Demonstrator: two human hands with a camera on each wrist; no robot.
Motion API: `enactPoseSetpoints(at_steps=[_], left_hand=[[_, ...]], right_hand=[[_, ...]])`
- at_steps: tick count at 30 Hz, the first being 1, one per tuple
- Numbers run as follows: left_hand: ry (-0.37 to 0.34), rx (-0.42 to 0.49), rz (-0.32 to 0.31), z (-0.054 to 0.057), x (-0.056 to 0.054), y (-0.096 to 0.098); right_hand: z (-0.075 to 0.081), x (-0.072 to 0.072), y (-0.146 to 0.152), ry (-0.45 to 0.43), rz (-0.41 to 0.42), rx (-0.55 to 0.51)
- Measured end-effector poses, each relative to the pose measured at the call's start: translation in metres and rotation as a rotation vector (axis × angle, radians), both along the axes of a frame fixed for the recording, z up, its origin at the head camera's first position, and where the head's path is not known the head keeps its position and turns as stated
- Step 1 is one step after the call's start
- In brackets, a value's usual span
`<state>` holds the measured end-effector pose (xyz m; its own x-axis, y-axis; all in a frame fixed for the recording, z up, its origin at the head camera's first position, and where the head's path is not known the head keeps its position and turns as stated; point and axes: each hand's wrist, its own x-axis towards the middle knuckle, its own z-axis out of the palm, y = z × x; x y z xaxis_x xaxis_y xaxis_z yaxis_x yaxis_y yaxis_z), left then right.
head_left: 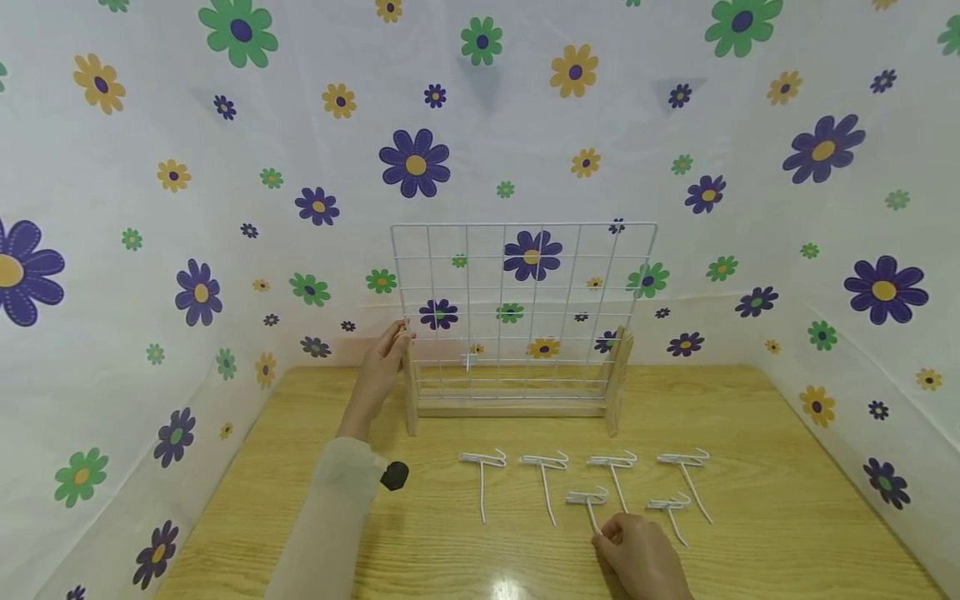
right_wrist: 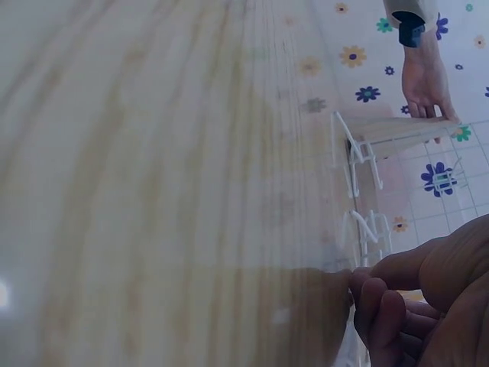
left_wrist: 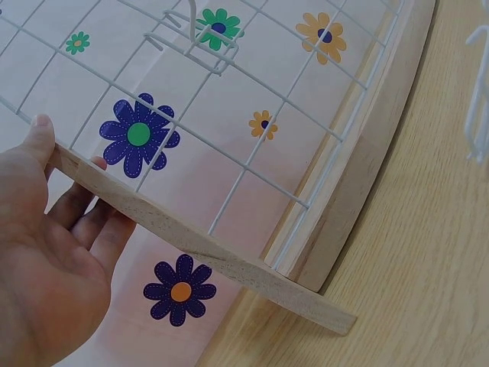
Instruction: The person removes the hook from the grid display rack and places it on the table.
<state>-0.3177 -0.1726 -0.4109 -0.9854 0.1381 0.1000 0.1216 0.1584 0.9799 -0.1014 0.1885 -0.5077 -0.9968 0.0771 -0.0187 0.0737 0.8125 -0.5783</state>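
Note:
A white wire grid panel (head_left: 522, 287) stands upright in a wooden stand (head_left: 512, 410). My left hand (head_left: 385, 358) grips the top of the stand's left wooden post (left_wrist: 206, 248), thumb on one side and fingers behind. One white hook (head_left: 468, 360) hangs low on the left part of the grid. On the table, my right hand (head_left: 643, 557) pinches the prong end of a short white wire hook (head_left: 587, 498). In the right wrist view the thumb and curled fingers (right_wrist: 370, 294) meet close over the tabletop, hiding most of that hook.
Several more white hooks lie on the wooden table (head_left: 750, 517): a back row with a long hook (head_left: 482, 483) at its left, and a short hook (head_left: 670, 505) right of my right hand. Flower-printed cloth (head_left: 480, 108) encloses the table's back and sides.

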Motion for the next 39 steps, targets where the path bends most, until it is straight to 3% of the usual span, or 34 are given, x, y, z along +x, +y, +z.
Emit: enactPoseSetpoints(at_steps=[20, 30, 39], left_hand=[[0.005, 0.000, -0.006, 0.002, 0.003, -0.001], [0.008, -0.007, -0.007, 0.004, 0.001, 0.000], [-0.009, 0.002, -0.005, 0.005, 0.003, 0.000]], right_hand=[[0.004, 0.000, -0.001, 0.002, -0.021, 0.003], [0.016, -0.003, -0.006, 0.059, -0.077, -0.079], [0.030, -0.012, -0.009, 0.141, -0.057, -0.121]])
